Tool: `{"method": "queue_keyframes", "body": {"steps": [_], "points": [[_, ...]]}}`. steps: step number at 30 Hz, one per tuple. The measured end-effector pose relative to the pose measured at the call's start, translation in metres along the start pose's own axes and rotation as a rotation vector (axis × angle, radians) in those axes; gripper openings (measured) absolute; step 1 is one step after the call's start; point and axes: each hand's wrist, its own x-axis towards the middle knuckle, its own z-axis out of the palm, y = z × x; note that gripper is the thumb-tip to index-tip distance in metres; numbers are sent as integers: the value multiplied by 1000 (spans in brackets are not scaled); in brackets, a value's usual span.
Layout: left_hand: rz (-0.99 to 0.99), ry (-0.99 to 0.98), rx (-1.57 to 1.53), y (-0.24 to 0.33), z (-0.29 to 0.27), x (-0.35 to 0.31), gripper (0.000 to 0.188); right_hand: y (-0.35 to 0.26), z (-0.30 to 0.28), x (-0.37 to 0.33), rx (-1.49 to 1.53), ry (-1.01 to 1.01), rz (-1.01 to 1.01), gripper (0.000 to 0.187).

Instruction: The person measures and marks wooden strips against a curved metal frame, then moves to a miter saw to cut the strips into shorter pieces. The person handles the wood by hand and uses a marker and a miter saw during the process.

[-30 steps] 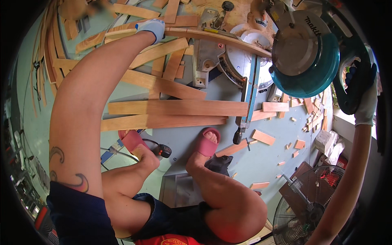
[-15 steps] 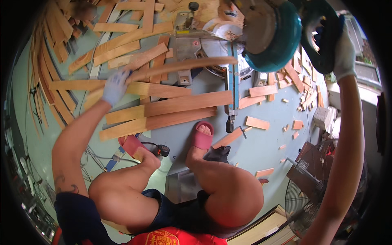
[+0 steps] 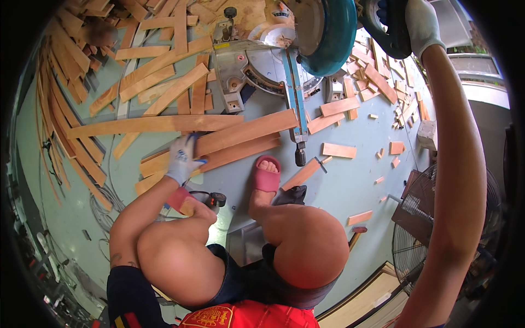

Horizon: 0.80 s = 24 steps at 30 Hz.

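Observation:
My left hand [image 3: 184,159], in a white glove with blue marks, is over two long planks near my left foot, its thumb and fingers apart. Whether it touches the upper plank [image 3: 246,134] cannot be made out. The lower plank [image 3: 235,154] lies alongside, partly covered. My right hand [image 3: 424,27], gloved too, is closed round the dark handle [image 3: 387,33] of a mitre saw. The saw's teal blade guard [image 3: 334,38] is raised at the top, above the round table [image 3: 279,68] with its blue arm [image 3: 295,104].
Long wooden strips [image 3: 65,104] and planks [image 3: 156,123] lie in piles at the left. Several offcuts [image 3: 339,150] are scattered to the right. A floor fan [image 3: 415,240] stands at the lower right. Cables [image 3: 106,199] run near my left foot, beside a dark round-headed object [image 3: 218,199].
My left hand has let go of a long wooden strip and come down and right to the planks near my foot. My right hand stays on the saw handle; the whole view has shifted.

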Motion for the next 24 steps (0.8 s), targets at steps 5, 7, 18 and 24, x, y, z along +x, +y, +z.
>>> {"method": "queue_keyframes", "body": {"steps": [5, 7, 18, 24], "points": [[55, -8, 4, 32, 9, 29, 86, 19, -6, 35, 334, -223, 320, 62], [5, -47, -35, 28, -10, 21, 84, 29, -9, 43, 355, -67, 395, 63], [-135, 737, -1049, -38, -210, -80, 74, 45, -12, 50, 329, -109, 261, 58], [-200, 998, -1159, -37, -161, -92, 76, 60, -14, 63, -9, 13, 183, 73]]}}
